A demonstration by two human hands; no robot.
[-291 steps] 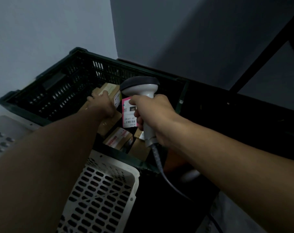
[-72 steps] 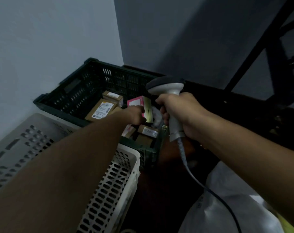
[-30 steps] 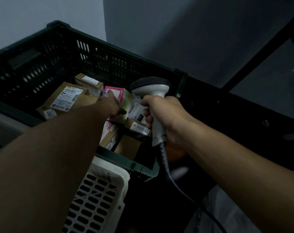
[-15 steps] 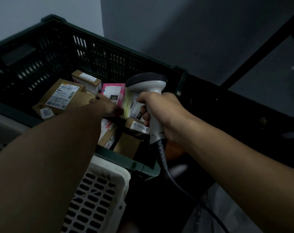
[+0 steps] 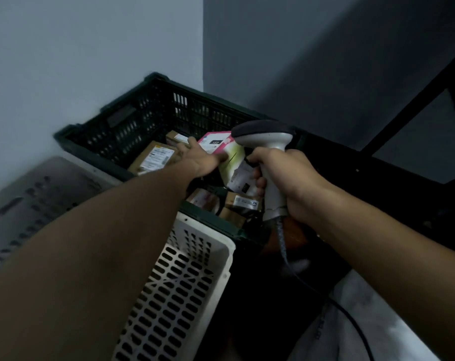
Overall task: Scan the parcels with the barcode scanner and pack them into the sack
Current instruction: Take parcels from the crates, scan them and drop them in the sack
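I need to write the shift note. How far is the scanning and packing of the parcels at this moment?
Done: cannot tell; the inside of the white sack at lower right is hidden. In hand: the left hand holds a pink parcel up in the dark crate, and the right hand grips the barcode scanner right beside it. Left: several brown boxes, such as the labelled one, lie in the crate.

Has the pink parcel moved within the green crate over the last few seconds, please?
Yes. The left hand has lifted the pink parcel from among the boxes up towards the green crate's far wall, beside the barcode scanner.
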